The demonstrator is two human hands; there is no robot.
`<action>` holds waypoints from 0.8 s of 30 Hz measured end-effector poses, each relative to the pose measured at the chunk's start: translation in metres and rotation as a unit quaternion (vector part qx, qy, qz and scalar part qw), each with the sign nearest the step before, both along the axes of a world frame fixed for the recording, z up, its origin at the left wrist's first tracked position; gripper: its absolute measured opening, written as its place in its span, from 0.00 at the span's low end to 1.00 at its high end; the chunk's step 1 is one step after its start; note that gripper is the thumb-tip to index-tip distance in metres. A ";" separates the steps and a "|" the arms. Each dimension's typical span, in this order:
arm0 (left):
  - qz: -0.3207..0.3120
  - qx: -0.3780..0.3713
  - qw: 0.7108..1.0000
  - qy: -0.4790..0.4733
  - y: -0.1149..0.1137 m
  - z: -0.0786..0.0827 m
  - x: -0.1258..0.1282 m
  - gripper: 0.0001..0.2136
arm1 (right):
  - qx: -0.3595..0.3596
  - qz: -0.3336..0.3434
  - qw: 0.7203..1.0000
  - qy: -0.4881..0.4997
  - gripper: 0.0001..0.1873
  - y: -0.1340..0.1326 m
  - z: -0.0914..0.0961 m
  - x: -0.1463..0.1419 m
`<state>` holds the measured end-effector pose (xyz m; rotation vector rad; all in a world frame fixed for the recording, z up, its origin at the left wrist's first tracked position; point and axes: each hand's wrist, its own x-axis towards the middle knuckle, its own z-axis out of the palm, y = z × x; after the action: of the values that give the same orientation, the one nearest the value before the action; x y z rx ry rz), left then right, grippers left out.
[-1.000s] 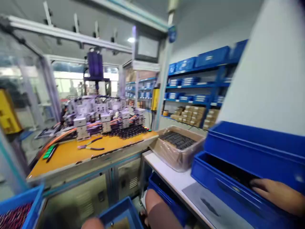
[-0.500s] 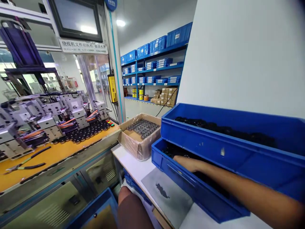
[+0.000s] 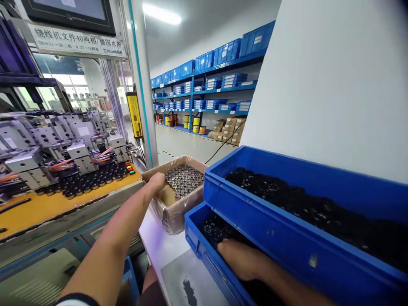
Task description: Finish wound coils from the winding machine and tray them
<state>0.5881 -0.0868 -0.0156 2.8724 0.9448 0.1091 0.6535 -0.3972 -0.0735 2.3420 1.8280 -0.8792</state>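
Observation:
My left hand [image 3: 157,182] reaches over the near left side of a plastic-lined cardboard box [image 3: 174,216], at the edge of the small metal ring-like parts [image 3: 186,177] packed inside. Its fingers point down and away from me, mostly out of sight. Down in the lower blue bin [image 3: 194,238], my right hand [image 3: 237,257] rests among small round black parts [image 3: 212,227]. The back of that hand faces up and its fingertips are hidden, so what it holds, if anything, does not show.
Another blue bin [image 3: 270,221], heaped with black parts, sits on top of the lower one and overhangs it. At left stands a machine [image 3: 81,155] with rows of black-topped parts [image 3: 92,180] on its yellow ledge. A stained grey sheet [image 3: 178,272] lies on the white table.
My left arm has come into view and its hand has reached the cardboard box. My right hand stays in the lower bin. The view has shifted, so the bins appear closer.

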 end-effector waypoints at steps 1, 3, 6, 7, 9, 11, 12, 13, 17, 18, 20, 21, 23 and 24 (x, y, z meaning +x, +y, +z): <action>0.001 -0.005 1.000 0.015 0.005 -0.007 0.005 0.16 | -0.007 0.006 1.000 -0.009 0.05 -0.001 0.002 -0.001; 0.002 -0.011 0.999 0.047 0.015 -0.017 0.009 0.16 | -0.015 0.010 1.000 -0.023 0.09 -0.003 0.008 -0.002; -0.008 -0.012 0.997 0.081 0.027 -0.022 0.010 0.16 | -0.026 0.004 0.999 -0.040 0.14 -0.005 0.017 -0.007; -0.013 -0.012 0.996 0.090 0.030 -0.022 0.010 0.16 | -0.030 0.003 0.999 -0.041 0.15 -0.005 0.020 -0.009; -0.023 -0.013 0.994 0.107 0.034 -0.022 0.010 0.15 | -0.036 0.004 0.999 -0.038 0.15 -0.005 0.025 -0.012; -0.025 -0.011 0.992 0.121 0.038 -0.021 0.009 0.15 | -0.038 0.005 0.999 -0.034 0.16 -0.004 0.027 -0.014; -0.019 -0.007 0.992 0.128 0.040 -0.021 0.008 0.15 | -0.038 0.003 0.999 -0.033 0.17 -0.004 0.027 -0.015; -0.008 0.000 0.991 0.137 0.041 -0.022 0.006 0.16 | -0.039 -0.001 0.999 -0.034 0.17 -0.003 0.028 -0.015; 0.051 0.029 0.981 0.186 0.044 -0.024 0.001 0.17 | -0.041 -0.010 0.999 -0.032 0.18 -0.003 0.025 -0.015; 0.060 0.032 0.979 0.194 0.044 -0.025 0.000 0.17 | -0.041 -0.008 0.999 -0.029 0.17 -0.003 0.024 -0.015; 0.070 0.036 0.976 0.202 0.042 -0.026 0.000 0.17 | -0.040 -0.003 0.999 -0.022 0.16 -0.004 0.021 -0.012; 0.073 0.037 0.976 0.201 0.041 -0.026 -0.001 0.17 | -0.037 -0.001 0.999 -0.018 0.16 -0.004 0.019 -0.011; 0.075 0.037 0.978 0.193 0.038 -0.026 -0.002 0.17 | -0.031 -0.005 0.999 -0.013 0.13 -0.004 0.015 -0.006; 0.075 0.036 0.979 0.185 0.037 -0.025 -0.003 0.17 | -0.027 -0.010 0.999 -0.013 0.12 -0.003 0.012 -0.003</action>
<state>0.5856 -0.0495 -0.0408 2.9402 1.2427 -0.4024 0.6510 -0.4004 -0.0611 2.3332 1.7506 -0.8850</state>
